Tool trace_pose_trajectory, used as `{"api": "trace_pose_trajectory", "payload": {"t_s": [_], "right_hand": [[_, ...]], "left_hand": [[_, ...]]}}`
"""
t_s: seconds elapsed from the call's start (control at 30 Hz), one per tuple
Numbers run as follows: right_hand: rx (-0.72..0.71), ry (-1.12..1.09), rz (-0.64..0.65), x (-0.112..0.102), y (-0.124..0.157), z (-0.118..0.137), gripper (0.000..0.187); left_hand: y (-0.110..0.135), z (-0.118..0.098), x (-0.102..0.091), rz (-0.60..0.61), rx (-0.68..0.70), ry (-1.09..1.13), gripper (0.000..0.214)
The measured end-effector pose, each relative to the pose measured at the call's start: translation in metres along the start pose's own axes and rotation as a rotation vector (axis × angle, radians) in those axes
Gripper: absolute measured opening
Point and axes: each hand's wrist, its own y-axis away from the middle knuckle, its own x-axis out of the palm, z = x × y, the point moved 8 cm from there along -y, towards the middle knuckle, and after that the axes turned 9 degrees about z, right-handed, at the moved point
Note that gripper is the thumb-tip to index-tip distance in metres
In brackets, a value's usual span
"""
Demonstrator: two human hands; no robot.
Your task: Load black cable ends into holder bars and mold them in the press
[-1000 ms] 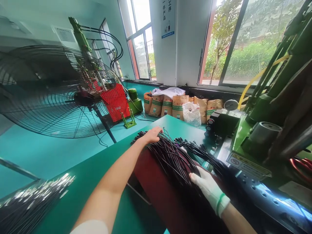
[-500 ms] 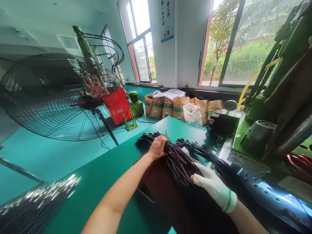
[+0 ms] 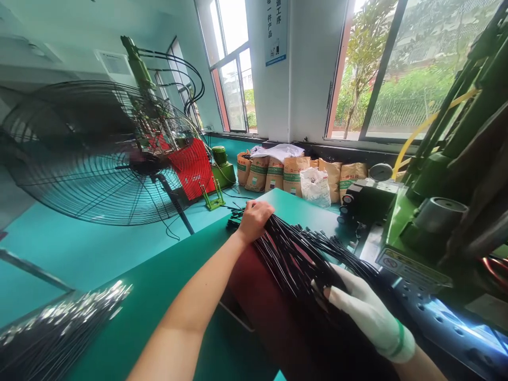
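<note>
A bundle of thin black cables (image 3: 291, 259) lies draped over a dark red pad (image 3: 257, 301) on the green workbench (image 3: 166, 275). My left hand (image 3: 256, 221), bare, presses down on the far end of the bundle, with the fingers closed over the cables. My right hand (image 3: 367, 312), in a white glove with a green band, grips the near part of the bundle. The cable ends at the far side are small and dark, and their details are hard to make out.
A second cable bundle (image 3: 59, 328) with shiny metal ends lies at the lower left. A green machine (image 3: 428, 222) with a perforated steel plate stands at the right. A large standing fan (image 3: 95, 153) is at the left, and sacks (image 3: 286, 174) line the window wall.
My left hand has shifted toward the far end of the bundle, and the cables have been pulled straighter. My right hand has moved slightly toward me and to the right, still gripping the cables.
</note>
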Motion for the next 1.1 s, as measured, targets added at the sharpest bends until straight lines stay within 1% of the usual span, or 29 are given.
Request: {"api": "trace_pose_trajectory", "payload": {"t_s": [0.1, 0.2, 0.27, 0.33, 0.37, 0.43, 0.53, 0.6, 0.63, 0.67, 0.7, 0.77, 0.8, 0.9, 0.97, 1.03, 1.1], "right_hand": [[-0.003, -0.043, -0.007, 0.003, -0.001, 0.0, 0.049], [0.044, -0.17, 0.009, 0.01, -0.003, -0.006, 0.052], [0.078, -0.254, 0.017, 0.015, -0.004, -0.01, 0.055], [0.092, -0.296, 0.02, 0.017, -0.003, -0.013, 0.057], [0.089, -0.3, 0.017, 0.016, -0.002, -0.013, 0.058], [0.072, -0.28, 0.011, 0.014, 0.001, -0.011, 0.058], [0.028, -0.175, 0.012, 0.01, 0.007, -0.005, 0.054], [-0.006, -0.1, 0.014, 0.008, 0.009, 0.0, 0.05], [-0.02, -0.073, 0.012, 0.007, 0.01, 0.002, 0.049], [-0.029, -0.052, 0.007, 0.006, 0.01, 0.004, 0.048], [-0.033, -0.033, 0.004, 0.006, 0.01, 0.004, 0.049], [-0.034, 0.002, -0.007, 0.006, 0.008, 0.004, 0.05], [-0.038, 0.012, -0.017, 0.006, 0.008, 0.004, 0.051], [-0.022, 0.025, -0.03, 0.008, 0.005, -0.001, 0.048], [0.003, 0.07, -0.015, 0.01, 0.001, -0.008, 0.043], [0.019, 0.159, -0.003, 0.013, -0.004, -0.016, 0.04], [0.051, 0.276, -0.025, 0.013, -0.01, -0.026, 0.039]], "left_hand": [[0.005, 0.013, 0.015, 0.087, -0.067, 0.038, 0.024], [0.009, 0.026, 0.033, 0.146, -0.109, 0.052, 0.028], [0.009, 0.031, 0.042, 0.184, -0.118, 0.054, 0.027], [0.006, 0.031, 0.045, 0.208, -0.111, 0.042, 0.024], [0.004, 0.03, 0.042, 0.208, -0.105, 0.028, 0.023], [-0.001, 0.027, 0.029, 0.181, -0.095, -0.011, 0.025], [-0.005, 0.024, -0.005, 0.106, -0.089, -0.063, 0.034], [-0.009, 0.021, -0.027, 0.064, -0.048, -0.115, 0.034], [-0.011, 0.019, -0.035, 0.059, -0.016, -0.152, 0.033], [-0.015, 0.016, -0.039, 0.083, 0.021, -0.193, 0.031], [-0.018, 0.014, -0.039, 0.132, 0.057, -0.232, 0.029], [-0.024, 0.012, -0.03, 0.256, 0.102, -0.28, 0.027], [-0.027, 0.011, -0.026, 0.298, 0.109, -0.289, 0.027], [-0.03, 0.014, -0.014, 0.347, 0.086, -0.295, 0.027], [-0.028, 0.018, -0.002, 0.407, 0.069, -0.293, 0.025], [-0.023, 0.025, 0.014, 0.478, 0.06, -0.288, 0.021], [-0.015, 0.033, 0.03, 0.527, 0.039, -0.286, 0.018]]}}
